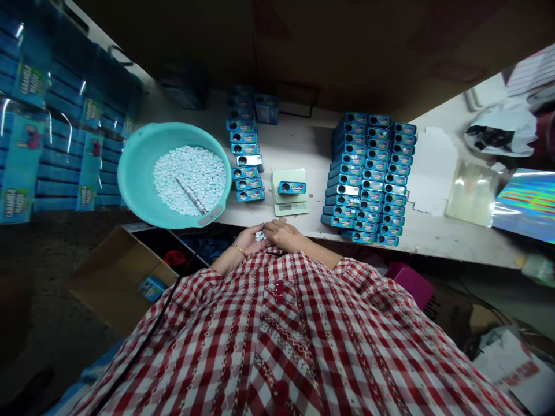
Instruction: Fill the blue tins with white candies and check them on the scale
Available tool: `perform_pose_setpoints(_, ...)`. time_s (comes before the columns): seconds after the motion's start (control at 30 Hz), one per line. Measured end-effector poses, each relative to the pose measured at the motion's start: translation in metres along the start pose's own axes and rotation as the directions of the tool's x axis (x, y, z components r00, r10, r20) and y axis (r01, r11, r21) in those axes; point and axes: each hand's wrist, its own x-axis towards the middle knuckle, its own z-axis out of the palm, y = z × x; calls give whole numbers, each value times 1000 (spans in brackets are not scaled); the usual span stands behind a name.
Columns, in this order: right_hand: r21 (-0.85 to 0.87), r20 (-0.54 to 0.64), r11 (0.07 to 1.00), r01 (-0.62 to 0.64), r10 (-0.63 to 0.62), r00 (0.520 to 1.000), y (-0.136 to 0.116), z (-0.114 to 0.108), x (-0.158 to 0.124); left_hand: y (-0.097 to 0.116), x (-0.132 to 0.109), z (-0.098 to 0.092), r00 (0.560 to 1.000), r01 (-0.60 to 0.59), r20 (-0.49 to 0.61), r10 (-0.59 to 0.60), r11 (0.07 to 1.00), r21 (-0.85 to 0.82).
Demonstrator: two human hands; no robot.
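Observation:
My left hand (248, 239) is cupped, palm up, at the table's front edge and holds several small white candies (260, 236). Over that palm, my right hand (282, 236) has its fingers curled together beside the candies; what is between its fingertips is hidden. Just beyond both hands stands a pale green scale (284, 208), with a blue candy tin (292, 188) lying on its pan. To the left, a turquoise basin (134, 173) contains a heap of white candies (186, 167) and a metal-looking stick (191, 195).
A column of blue tins (244, 137) stands behind the scale's left side. Several rows of tins (370, 179) fill the table right of it. Wrapped packs (60, 133) are stacked far left. An open cardboard box (113, 277) sits below the basin, and brown cardboard (303, 52) rises behind.

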Motion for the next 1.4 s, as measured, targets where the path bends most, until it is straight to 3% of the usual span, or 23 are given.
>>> perform_pose_setpoints(0.17, 6, 7, 999, -38, 38, 999, 3, -3, -4, 0, 1, 7, 1000, 4, 2, -4, 999, 33)
perform_pose_setpoints(0.27, 89, -125, 994, -63, 74, 989, 19, -14, -8, 3, 1, 19, 999, -34, 33, 34, 999, 18)
perform_pose_setpoints(0.4, 136, -339, 974, -180, 217, 916, 53, -38, -4, 12, -1, 35, 992, -85, 93, 82, 996, 31)
perform_pose_setpoints(0.53, 85, -291, 946, -312, 323, 901, 76, -56, 11, 16, -4, 41, 992, -95, 81, 93, 995, 24)
perform_pose_setpoints(0.67, 77, -266, 927, -367, 374, 889, 85, -56, 17, 13, -5, 37, 993, -95, 67, 94, 995, 3)
perform_pose_setpoints(0.77, 148, -327, 937, -316, 347, 879, 79, -49, 10, 12, -5, 34, 994, -88, 67, 89, 996, -13)
perform_pose_setpoints(0.87, 168, -370, 964, -204, 254, 894, 54, -36, 1, 12, -4, 31, 993, -88, 79, 91, 995, -39)
perform_pose_setpoints(0.97, 93, -237, 992, -86, 106, 966, 19, -21, -2, 10, -4, 25, 994, -65, 77, 72, 994, -89)
perform_pose_setpoints(1.07, 25, -75, 999, -39, 41, 996, -1, -10, -2, 6, -5, 17, 997, -4, 73, 10, 997, -78)
perform_pose_setpoints(1.2, 33, 2, 999, 41, -42, 999, -1, -3, -2, 0, -7, 9, 998, 34, 55, -33, 999, -29)
perform_pose_setpoints(1.4, 76, -41, 996, -40, 43, 998, 3, 5, -5, -1, -8, 12, 998, 2, 57, -4, 1000, 26)
